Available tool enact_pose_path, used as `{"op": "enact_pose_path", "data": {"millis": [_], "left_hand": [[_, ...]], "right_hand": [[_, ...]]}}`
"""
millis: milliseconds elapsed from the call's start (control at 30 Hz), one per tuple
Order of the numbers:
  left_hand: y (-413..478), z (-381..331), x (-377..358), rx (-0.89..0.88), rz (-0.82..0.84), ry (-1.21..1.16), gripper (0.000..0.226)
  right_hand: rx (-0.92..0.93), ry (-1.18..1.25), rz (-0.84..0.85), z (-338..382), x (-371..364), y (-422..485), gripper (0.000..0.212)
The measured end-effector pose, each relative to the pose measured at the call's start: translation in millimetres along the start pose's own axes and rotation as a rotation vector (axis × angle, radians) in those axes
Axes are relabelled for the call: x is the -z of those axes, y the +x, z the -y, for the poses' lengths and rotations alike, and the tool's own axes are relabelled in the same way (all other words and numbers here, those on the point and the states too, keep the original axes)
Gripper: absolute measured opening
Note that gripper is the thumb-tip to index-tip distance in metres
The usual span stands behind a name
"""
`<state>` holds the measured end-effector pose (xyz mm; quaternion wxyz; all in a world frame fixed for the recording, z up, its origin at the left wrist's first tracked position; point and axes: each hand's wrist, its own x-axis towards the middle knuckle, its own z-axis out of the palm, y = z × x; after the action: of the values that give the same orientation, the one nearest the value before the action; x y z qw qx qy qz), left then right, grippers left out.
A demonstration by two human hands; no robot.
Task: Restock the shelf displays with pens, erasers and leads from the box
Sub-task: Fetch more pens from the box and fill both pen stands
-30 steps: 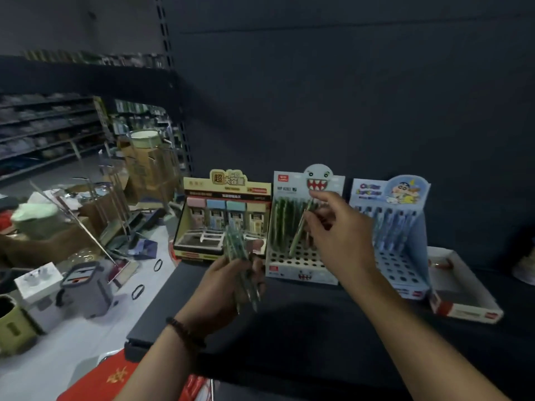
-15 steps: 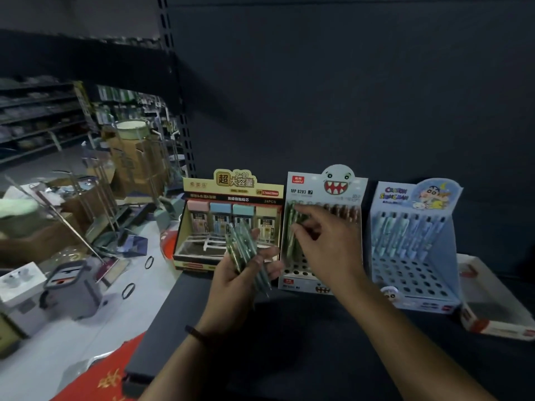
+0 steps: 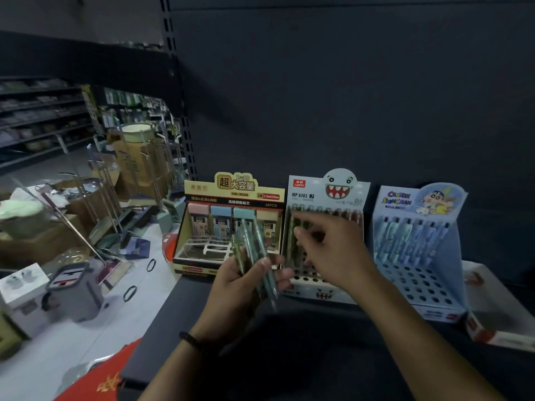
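A bundle of pens [image 3: 258, 241] was gripped in the left hand [image 3: 240, 287], fingers and thumb curled round the barrels, with the upper ends pointed toward 12 o'clock. The bundle was held above the shelf [image 3: 304, 360], in front of the seam between the lead display [image 3: 231, 195] and the monster pen display [image 3: 330, 195]. The right hand [image 3: 335, 253] was held at 3 o'clock of the left, close before the monster pen display's upper row, its fingers loosely bent toward the pens standing there; whether one was pinched could not be told. Open holes were seen along that display's lower rows. Just beside it at 3 o'clock stood the blue pen display [image 3: 419, 244], also with open holes below its pens, and a white tray [image 3: 498, 311] was set at its 3 o'clock. Bare shelf surface was left at 6 o'clock of the displays, under both forearms. The shelf's left edge was seen at 7 o'clock of the lead display, with cluttered floor beyond.
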<state>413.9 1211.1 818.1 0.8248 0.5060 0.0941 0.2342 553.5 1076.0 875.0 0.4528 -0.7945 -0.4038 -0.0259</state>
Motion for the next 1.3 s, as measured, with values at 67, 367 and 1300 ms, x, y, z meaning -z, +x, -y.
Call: {"op": "enact_pose_path", "data": {"millis": [67,367,1300], "left_hand": [[1.6,-1.9,-8.1,0.007,0.041,-0.011,0.029],[17.6,-0.1,-41.4,-0.020,0.205,0.165,0.018],[26.2,24.9,-28.1,-0.006,-0.100,-0.169,0.027]], "right_hand": [[0.014,0.075,-0.072,6.0,9.4,2.4,0.038],[0.055,0.184,0.053,13.1,45.6,18.2,0.024],[0.043,-0.387,-0.215,-8.7,13.3,60.5,0.008]]}}
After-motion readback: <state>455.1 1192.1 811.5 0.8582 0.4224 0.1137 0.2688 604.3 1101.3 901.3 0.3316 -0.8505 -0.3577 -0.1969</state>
